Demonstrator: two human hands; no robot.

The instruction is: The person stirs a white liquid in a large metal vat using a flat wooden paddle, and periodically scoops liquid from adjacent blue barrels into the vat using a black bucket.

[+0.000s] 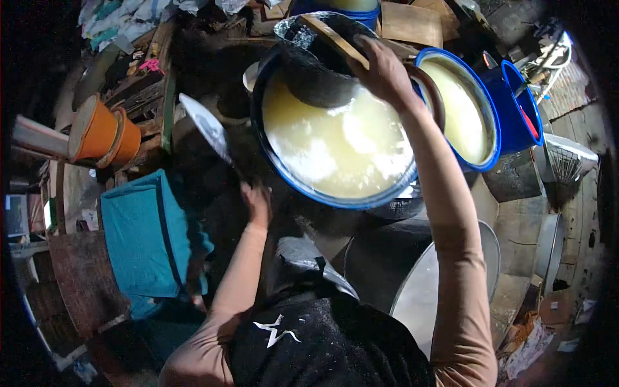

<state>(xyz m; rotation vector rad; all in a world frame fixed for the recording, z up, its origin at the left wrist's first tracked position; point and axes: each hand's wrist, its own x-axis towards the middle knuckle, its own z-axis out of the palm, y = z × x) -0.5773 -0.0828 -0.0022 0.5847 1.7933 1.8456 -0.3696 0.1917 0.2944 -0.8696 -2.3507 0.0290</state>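
My right hand (384, 70) grips the wooden crossbar (333, 38) of a dark bucket (316, 75). The bucket hangs tilted over a large blue-rimmed drum (333, 155) of pale yellow liquid. Its lower side is at or just above the liquid; I cannot tell which. Left of the drum, my left hand (257, 204) is closed around the handle of a broad, pale-bladed paddle (208, 126), whose blade points up and to the left. The handle is mostly hidden in shadow and by my fingers.
A second blue drum (459, 109) of pale liquid and a blue bucket (520, 104) stand at the right. Orange buckets (99, 130) and a teal cloth-covered object (145, 237) are on the left. A round metal vessel (418, 292) with a whitish inside sits below my right arm.
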